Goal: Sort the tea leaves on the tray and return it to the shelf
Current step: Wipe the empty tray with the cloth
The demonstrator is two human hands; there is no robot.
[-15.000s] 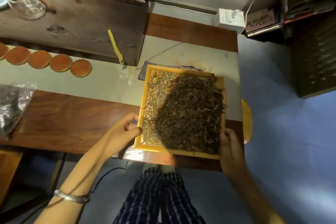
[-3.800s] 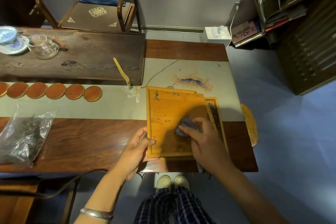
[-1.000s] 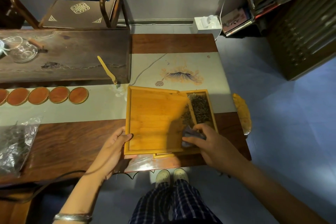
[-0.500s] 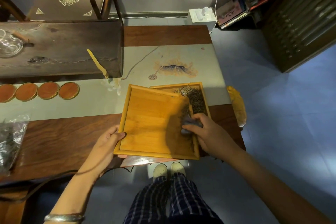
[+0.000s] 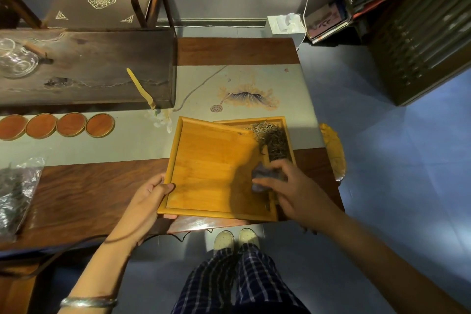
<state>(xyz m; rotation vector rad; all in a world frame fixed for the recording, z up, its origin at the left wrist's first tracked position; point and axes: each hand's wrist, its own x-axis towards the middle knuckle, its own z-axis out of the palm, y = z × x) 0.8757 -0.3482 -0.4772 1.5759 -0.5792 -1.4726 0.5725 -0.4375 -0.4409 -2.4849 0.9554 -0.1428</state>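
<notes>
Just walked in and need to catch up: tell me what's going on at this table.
A person stands at the dark wooden table, working with two light bamboo trays. The left hand grips the near-left edge of the upper, nearly bare tray. The right hand presses a small grey cloth at its right side, where dark dried tea leaves lie heaped in the lower tray that shows beyond. Four round reddish wooden coasters sit in a row to the left.

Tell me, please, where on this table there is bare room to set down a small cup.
The pale runner is bare between the dark wooden slab and the table's right edge, above the upper tray. Dark wood is free between the plastic bag and the left hand. It is crowded at the coasters and around both trays.
</notes>
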